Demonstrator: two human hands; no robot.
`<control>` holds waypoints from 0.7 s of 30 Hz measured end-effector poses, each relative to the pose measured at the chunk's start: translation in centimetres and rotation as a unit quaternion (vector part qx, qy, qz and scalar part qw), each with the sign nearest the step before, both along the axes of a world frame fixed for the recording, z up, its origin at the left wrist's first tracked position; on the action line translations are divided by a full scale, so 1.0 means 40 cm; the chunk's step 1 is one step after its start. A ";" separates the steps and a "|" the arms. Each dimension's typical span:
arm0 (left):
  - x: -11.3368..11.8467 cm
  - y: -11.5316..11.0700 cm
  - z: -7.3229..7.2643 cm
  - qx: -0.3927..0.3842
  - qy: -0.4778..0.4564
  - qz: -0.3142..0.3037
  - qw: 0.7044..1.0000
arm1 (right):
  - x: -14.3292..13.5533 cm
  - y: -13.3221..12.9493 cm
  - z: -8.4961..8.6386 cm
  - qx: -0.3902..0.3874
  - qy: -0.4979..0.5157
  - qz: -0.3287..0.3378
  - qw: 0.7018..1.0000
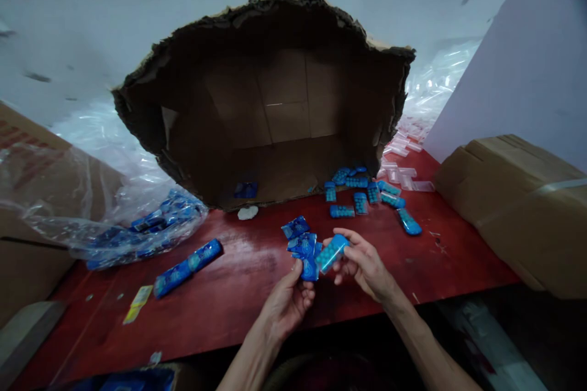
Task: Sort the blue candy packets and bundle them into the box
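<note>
My left hand [293, 296] pinches a small flat blue packet [310, 269] between thumb and fingers, near the front of the red table. In my right hand [362, 259] is a clear bottle with a blue cap, filled with blue-green balls [332, 253]; it is tilted, its clear end close to the packet. Two or more similar blue packets [296, 228] lie on the table just beyond my left hand. Behind my right hand, several like bottles [360, 203] lie scattered at the mouth of a cardboard box.
The big cardboard box [284, 174] with a ragged edge opens toward me. A blue packet roll [188, 269] and a plastic bag of blue packets [151, 226] lie left. Clear plastic pieces [406, 177] are spread at right, beside a closed brown carton [513, 208].
</note>
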State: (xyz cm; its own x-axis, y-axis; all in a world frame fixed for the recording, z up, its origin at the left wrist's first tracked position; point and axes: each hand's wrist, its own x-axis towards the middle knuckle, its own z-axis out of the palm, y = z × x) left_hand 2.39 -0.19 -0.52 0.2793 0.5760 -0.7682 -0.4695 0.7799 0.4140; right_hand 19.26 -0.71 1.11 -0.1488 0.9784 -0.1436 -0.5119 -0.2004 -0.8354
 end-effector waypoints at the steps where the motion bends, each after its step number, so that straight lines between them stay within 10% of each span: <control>1: 0.000 -0.001 0.001 0.005 0.004 0.000 1.000 | -0.002 -0.002 -0.001 0.003 -0.007 0.004 1.000; 21: -0.029 0.015 0.012 0.174 0.060 -0.015 0.983 | -0.049 -0.055 -0.040 0.053 -0.142 -0.014 0.988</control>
State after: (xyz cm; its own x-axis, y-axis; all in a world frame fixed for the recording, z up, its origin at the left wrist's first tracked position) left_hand 1.23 0.42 -0.06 0.2205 0.8023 -0.5547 -0.3797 0.5944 0.7089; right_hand 17.30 -2.90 -0.49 -0.0905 0.9933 -0.0714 -0.2571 -0.0926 -0.9619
